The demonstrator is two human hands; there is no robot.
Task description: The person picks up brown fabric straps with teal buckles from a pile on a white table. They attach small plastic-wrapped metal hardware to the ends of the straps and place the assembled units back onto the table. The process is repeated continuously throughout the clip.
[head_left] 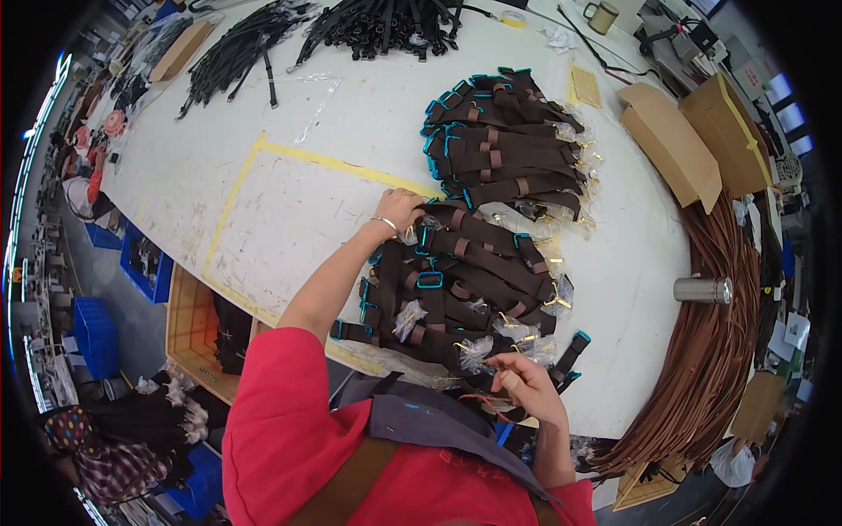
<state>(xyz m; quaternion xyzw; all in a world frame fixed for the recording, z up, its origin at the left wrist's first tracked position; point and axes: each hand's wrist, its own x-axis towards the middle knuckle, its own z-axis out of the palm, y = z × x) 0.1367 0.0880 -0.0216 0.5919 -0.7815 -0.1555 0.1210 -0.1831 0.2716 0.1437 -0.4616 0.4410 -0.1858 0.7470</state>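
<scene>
A pile of dark brown webbing straps [478,280] lies in front of me, with teal-edged buckles, brown loops and gold metal ends wrapped in clear plastic. At its far left corner my left hand [401,210] has its fingers curled over the end of a strap [447,213], beside a bit of clear plastic. My right hand [528,387] is at the near edge, thumb and fingers pinched together close to a plastic-wrapped gold fitting [476,353]. What sits in that pinch is too small to make out. Below it hangs a thin reddish cord [491,403].
Another strap pile [517,149] lies farther back. Black belts [386,26] are heaped at the table's far side. On the right are a long bundle of brown strips [710,324], a metal flask [702,290] and cardboard boxes [675,145]. A wooden bin [189,324] stands left.
</scene>
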